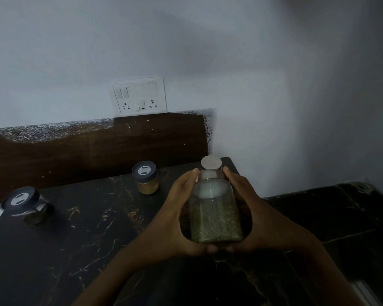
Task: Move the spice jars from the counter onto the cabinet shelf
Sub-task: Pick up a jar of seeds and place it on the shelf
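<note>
Cupped between left grip [173, 219] and right grip [262, 219], a tall clear glass jar of green herbs [216, 219] is held over the black marble desk [86, 235].

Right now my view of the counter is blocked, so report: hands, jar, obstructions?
Both gripping: left hand, right hand, on the green-herb jar. On the counter: yellow-spice jar, dark-spice jar, silver-lidded jar. Shelf not in view; nothing blocks the hands.

No text can be read; the grey lid [144, 171] bears only a blurred white mark
</note>
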